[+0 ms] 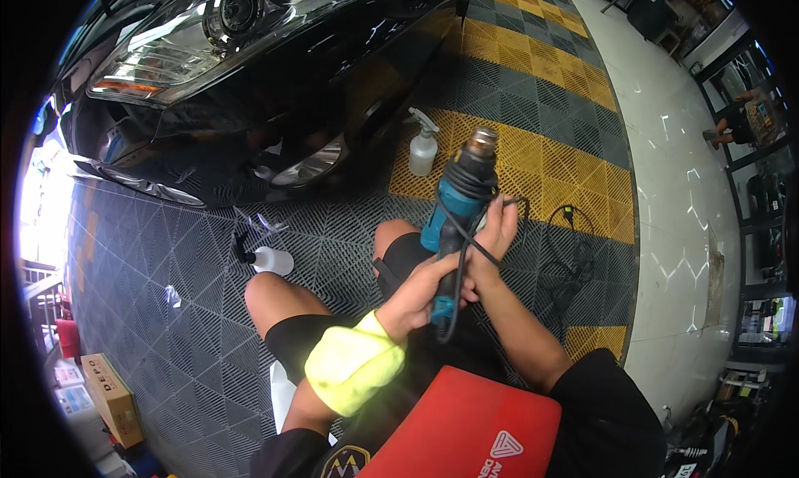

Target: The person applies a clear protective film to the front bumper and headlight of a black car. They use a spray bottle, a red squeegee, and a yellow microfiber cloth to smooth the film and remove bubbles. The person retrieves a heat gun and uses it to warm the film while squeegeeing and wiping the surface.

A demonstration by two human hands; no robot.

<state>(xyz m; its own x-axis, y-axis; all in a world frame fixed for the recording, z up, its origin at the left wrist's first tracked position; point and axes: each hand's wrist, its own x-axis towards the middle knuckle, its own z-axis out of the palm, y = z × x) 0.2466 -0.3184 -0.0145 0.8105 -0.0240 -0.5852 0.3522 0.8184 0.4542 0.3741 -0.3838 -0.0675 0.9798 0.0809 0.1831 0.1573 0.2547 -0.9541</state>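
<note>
A teal and black heat gun (460, 202) with a metal nozzle is held upright in front of me, its black cord (474, 178) wound round the body. My left hand (420, 299) is closed round its handle. Beside the gun, my right hand (493, 241) is closed on the cord, which crosses the palm and wrist; part of its grip is hidden. Over my left forearm hangs a bright yellow cloth (354, 366). More black cord (570, 253) lies in loose loops on the floor to the right.
A black car's front (275, 112) stands ahead. One spray bottle (423, 152) is upright near the bumper; a white bottle (273, 262) with a black head lies left of my knees. Cardboard box (112, 399) is at lower left. A red panel (474, 420) covers my chest.
</note>
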